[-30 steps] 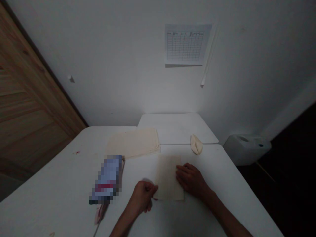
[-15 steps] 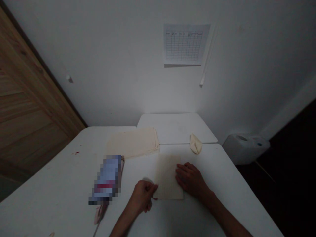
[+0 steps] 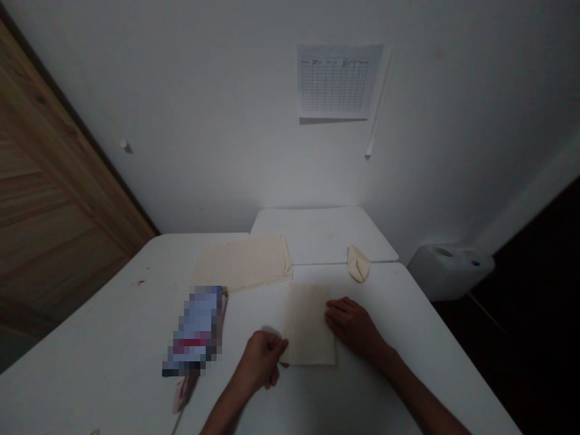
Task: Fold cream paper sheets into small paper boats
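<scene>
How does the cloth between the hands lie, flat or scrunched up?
Flat: the cloth shows straight edges and no big bumps.

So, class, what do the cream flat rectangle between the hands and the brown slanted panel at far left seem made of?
Cream flat rectangle: probably matte woven cloth, given its faint lines, though paper is possible.
Brown slanted panel: likely wood, low sheen, showing grain and dark knots.

a flat beige cloth [image 3: 309,326] lies on the white counter [image 3: 362,393]; left of this cloth is a pixelated thing [image 3: 196,329], behind-left of the cloth a layered sheet [image 3: 242,261], behind-right of the cloth a folded scrap [image 3: 357,264].
</scene>
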The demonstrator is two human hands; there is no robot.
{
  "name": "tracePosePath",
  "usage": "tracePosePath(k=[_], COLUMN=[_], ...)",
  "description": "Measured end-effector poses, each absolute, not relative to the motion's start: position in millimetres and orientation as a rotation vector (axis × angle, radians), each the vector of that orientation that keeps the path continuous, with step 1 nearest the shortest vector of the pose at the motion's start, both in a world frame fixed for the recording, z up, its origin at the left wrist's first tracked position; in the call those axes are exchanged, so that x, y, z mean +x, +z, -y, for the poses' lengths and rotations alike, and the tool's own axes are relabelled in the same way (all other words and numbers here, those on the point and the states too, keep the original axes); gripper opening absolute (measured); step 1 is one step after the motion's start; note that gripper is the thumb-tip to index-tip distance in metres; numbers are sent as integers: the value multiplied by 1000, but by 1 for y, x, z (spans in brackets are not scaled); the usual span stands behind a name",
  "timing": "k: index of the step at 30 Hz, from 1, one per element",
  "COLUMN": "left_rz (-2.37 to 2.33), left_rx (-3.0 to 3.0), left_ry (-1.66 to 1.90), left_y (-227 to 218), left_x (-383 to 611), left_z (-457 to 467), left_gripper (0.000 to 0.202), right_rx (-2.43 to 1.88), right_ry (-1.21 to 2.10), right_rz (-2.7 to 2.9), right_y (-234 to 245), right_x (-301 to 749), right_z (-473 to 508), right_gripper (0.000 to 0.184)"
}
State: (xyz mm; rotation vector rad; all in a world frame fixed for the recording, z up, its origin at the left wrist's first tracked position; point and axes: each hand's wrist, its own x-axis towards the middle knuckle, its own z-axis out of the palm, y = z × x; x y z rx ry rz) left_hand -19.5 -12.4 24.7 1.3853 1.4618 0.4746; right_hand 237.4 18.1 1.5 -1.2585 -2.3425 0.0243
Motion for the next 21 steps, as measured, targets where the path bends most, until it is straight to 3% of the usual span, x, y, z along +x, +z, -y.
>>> tracePosePath(k=[13, 21], left_rz=[-1419, -1414], left_rx=[1324, 1327], left_ry=[500, 492], left_y=[21, 24], left_x=[-22, -23], left_z=[11, 11], left_gripper=[70, 66], right_rx=[-1211, -1311], right_ry=[166, 319], right_rz=[2419, 2463], right_y=[8, 14], right_x=[254, 259], right_z=[-14, -3], right_gripper=[21, 59])
